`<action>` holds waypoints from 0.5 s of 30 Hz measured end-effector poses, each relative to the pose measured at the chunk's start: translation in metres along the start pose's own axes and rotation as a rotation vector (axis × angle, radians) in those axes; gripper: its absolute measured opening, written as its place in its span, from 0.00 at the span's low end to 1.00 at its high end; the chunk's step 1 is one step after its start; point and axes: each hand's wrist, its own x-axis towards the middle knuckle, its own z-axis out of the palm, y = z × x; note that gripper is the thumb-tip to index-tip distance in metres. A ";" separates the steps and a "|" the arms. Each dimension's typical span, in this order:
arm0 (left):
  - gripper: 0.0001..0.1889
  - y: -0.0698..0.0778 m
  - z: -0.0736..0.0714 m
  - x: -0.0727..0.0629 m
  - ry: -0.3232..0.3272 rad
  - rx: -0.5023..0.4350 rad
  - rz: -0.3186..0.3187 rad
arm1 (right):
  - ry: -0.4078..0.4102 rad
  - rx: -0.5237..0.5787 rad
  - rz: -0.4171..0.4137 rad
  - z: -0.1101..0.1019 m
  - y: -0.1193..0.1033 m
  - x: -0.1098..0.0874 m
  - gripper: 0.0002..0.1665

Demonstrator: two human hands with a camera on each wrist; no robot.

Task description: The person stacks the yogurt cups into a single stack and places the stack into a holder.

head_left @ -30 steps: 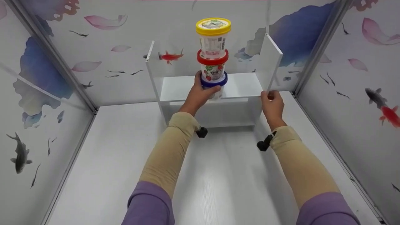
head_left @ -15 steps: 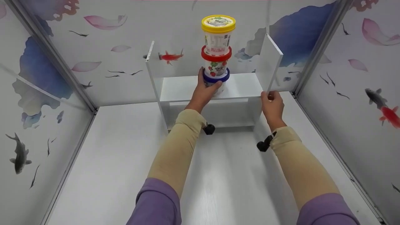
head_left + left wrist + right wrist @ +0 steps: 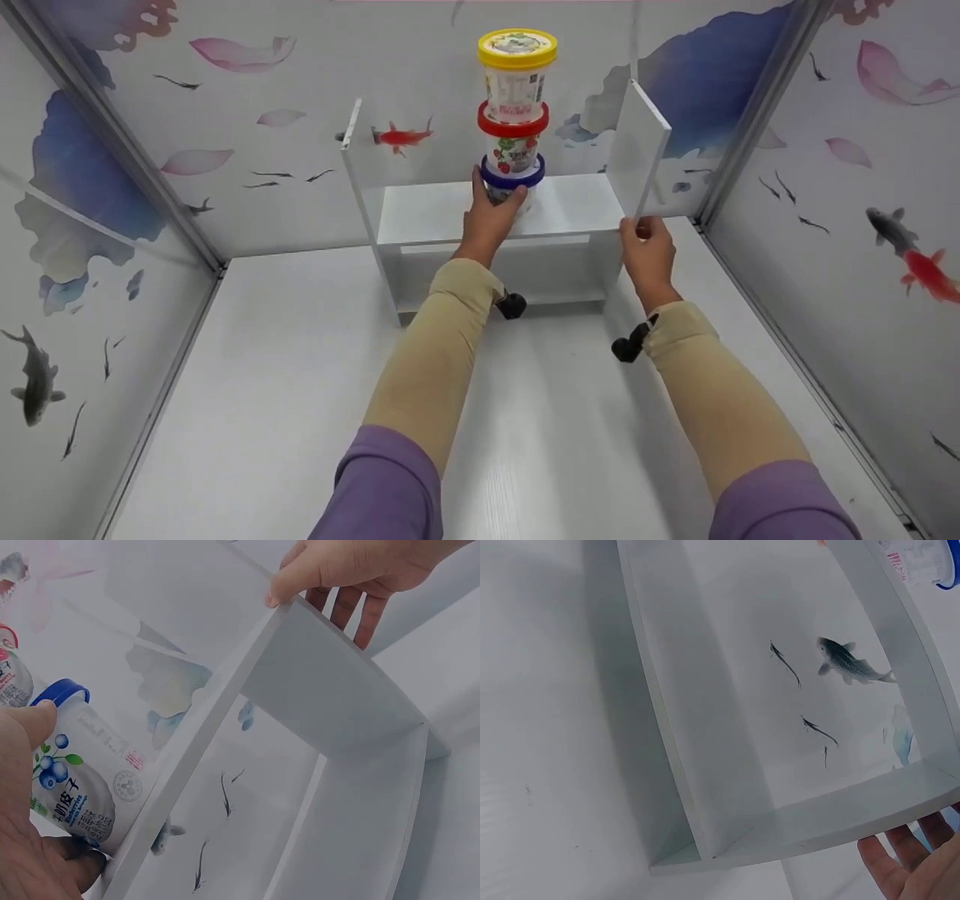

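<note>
A stack of three tubs stands upright: a yellow-lidded tub [image 3: 514, 86] on top, a red-lidded strawberry tub [image 3: 513, 150] in the middle and a blue-lidded blueberry tub [image 3: 82, 772] at the bottom. My left hand [image 3: 491, 217] grips the bottom tub, thumb near its lid and fingers round its lower part. That tub's base is at the upper board of a white shelf [image 3: 420, 214]; whether it bears on the board I cannot tell. My right hand [image 3: 649, 255] holds the shelf's right side at the board's front corner, thumb on the edge and fingers along the outer face.
Side panels [image 3: 641, 146] rise on both sides of the upper board. Below it lies an open compartment [image 3: 502, 270]. The shelf stands on a white tabletop [image 3: 300, 375], enclosed by walls [image 3: 862, 187] printed with fish and petals.
My left hand has carried the stack up and farther back over the upper board, first shifting slightly right. The right hand keeps its place on the shelf. The head view has turned slightly.
</note>
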 end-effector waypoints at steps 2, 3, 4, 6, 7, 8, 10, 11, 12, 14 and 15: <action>0.51 0.000 0.001 -0.001 0.012 0.012 -0.006 | 0.002 -0.002 -0.004 0.000 0.000 -0.001 0.29; 0.51 0.001 0.001 -0.002 0.018 0.014 -0.013 | 0.000 -0.004 -0.005 0.000 -0.001 -0.001 0.29; 0.51 0.001 0.001 -0.002 0.026 0.012 -0.016 | -0.003 -0.004 -0.005 0.000 -0.001 -0.001 0.29; 0.51 0.002 0.001 -0.003 0.033 0.006 -0.011 | -0.009 -0.009 -0.002 -0.001 -0.003 -0.001 0.30; 0.51 0.003 0.001 -0.004 0.037 0.002 -0.004 | -0.015 -0.014 0.002 -0.001 -0.003 0.000 0.31; 0.52 0.003 0.000 -0.006 0.038 0.002 0.005 | -0.024 -0.018 0.004 -0.002 -0.004 0.000 0.32; 0.52 0.002 -0.001 -0.009 0.039 0.025 0.032 | -0.048 -0.027 -0.001 -0.005 -0.006 0.001 0.34; 0.52 0.001 -0.002 -0.011 0.037 0.048 0.049 | -0.070 -0.043 -0.008 -0.007 -0.006 0.001 0.36; 0.51 0.000 -0.003 -0.013 0.034 0.077 0.064 | -0.099 -0.063 -0.014 -0.010 -0.008 0.001 0.39; 0.51 -0.005 -0.007 -0.018 0.026 0.158 0.111 | -0.160 -0.109 -0.037 -0.016 -0.012 -0.002 0.47; 0.51 -0.009 -0.009 -0.021 0.021 0.199 0.138 | -0.192 -0.136 -0.049 -0.019 -0.014 -0.004 0.52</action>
